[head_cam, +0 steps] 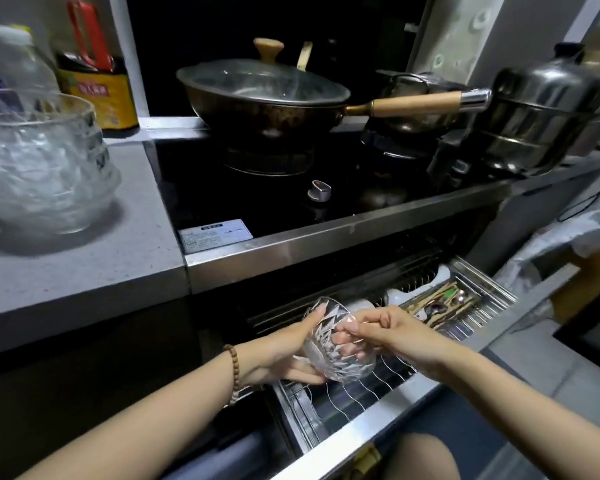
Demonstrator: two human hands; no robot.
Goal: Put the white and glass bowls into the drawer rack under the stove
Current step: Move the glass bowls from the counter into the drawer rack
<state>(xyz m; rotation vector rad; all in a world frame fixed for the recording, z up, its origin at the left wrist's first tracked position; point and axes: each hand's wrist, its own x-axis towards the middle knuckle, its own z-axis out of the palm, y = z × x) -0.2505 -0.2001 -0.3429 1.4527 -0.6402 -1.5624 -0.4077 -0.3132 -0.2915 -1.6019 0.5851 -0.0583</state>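
In the head view, both hands meet in front of and below the stove, over the pulled-out drawer rack. They hold a cut-glass bowl between them, tilted on its side above the front wires of the rack. Whether it touches the wires cannot be told.

The left hand grips the bowl from the left, its thumb lying up along the glass wall and its fingers curled beneath. A bead bracelet sits on that wrist. The right hand grips the opposite side, its fingers bent over the edge and showing through the glass.

Deeper in the rack, below the stove's steel front edge, white bowls stand in the wires just behind the hands. To their right, under the stove's right end, a cutlery tray holds chopsticks and spoons.

On the stove's left burner sits a wok under a glass lid, its wooden handle pointing right. At the stove's right edge stands a steel pot. A knob sits near the middle of the stove top.

Left of the stove, on the grey desk, is a stack of glass bowls. Behind it stands a yellow-labelled bottle.
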